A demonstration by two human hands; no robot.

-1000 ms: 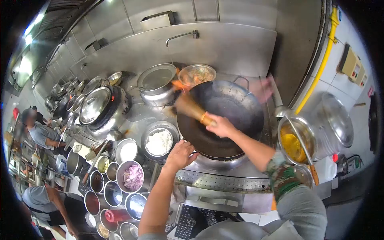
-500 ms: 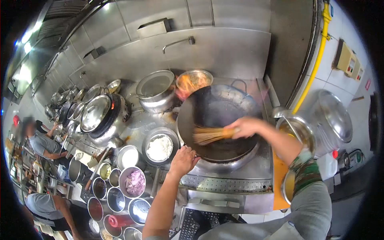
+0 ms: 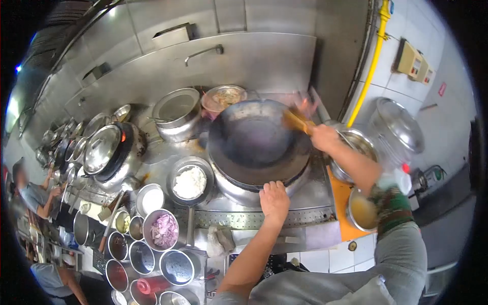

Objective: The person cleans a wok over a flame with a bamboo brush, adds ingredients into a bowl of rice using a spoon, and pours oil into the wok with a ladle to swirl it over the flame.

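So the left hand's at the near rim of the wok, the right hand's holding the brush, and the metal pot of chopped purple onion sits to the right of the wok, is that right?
Not quite: the metal pot of chopped purple onion sits left of the wok, as the head view shows. The left hand at the near rim and right hand holding the brush are right.

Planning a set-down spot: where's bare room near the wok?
Bare stovetop between the lidded pot and the pan of white food. Narrow steel strip between the wok and orange board. Crowded: lower left, bowls packed around the chopped onion.
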